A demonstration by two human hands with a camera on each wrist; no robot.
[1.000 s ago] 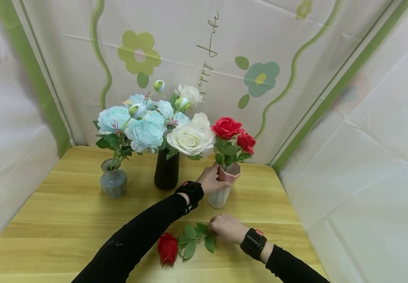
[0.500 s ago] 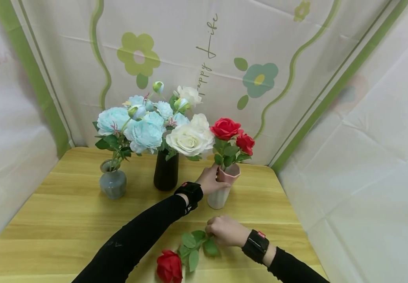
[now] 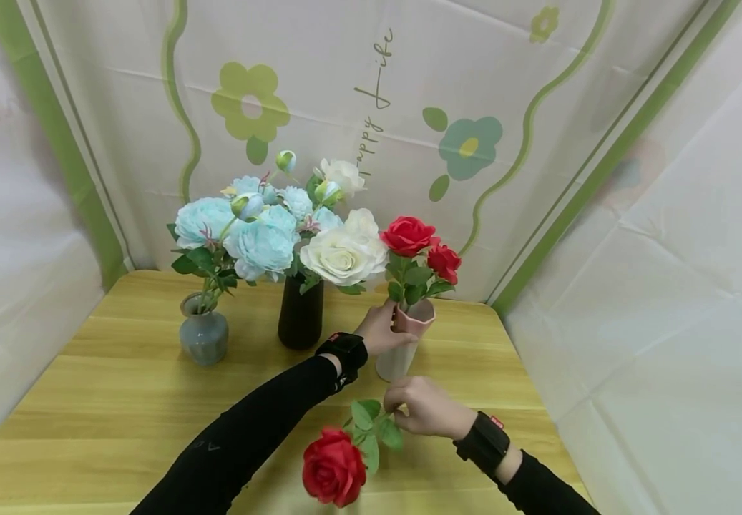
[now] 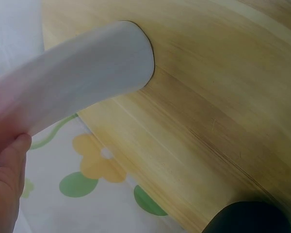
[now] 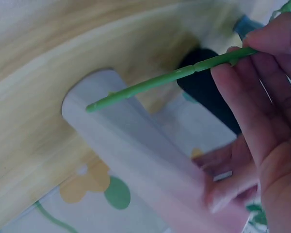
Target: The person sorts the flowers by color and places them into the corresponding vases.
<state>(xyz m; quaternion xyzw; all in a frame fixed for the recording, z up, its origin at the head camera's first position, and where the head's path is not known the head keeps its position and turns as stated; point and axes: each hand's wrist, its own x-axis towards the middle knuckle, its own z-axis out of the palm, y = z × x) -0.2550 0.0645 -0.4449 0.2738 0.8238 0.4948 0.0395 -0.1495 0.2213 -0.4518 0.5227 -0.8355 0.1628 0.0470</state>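
My left hand (image 3: 380, 330) grips the pink-and-white vase (image 3: 396, 361) near its rim, thumb across the front. Two red roses (image 3: 409, 236) with green leaves stand in that vase. In the left wrist view the vase's white base (image 4: 121, 58) meets the tabletop, with a finger and thumb at its pink end. My right hand (image 3: 431, 408) pinches the stem of a third red rose (image 3: 334, 468), whose bloom hangs toward me over the table's front. The right wrist view shows the green stem (image 5: 150, 86) held between thumb and fingers, its cut end overlapping the vase.
A grey-blue vase (image 3: 204, 336) with pale blue peonies (image 3: 264, 239) stands back left. Beside it, a black vase (image 3: 300, 315) holds white roses (image 3: 345, 254) and more blue blooms. A printed cloth (image 3: 319, 93) hangs behind the wooden table (image 3: 119, 400).
My right hand has lifted the single rose off the tabletop, and its bloom has turned upward and shifted slightly right. The left hand keeps its grip on the vase.
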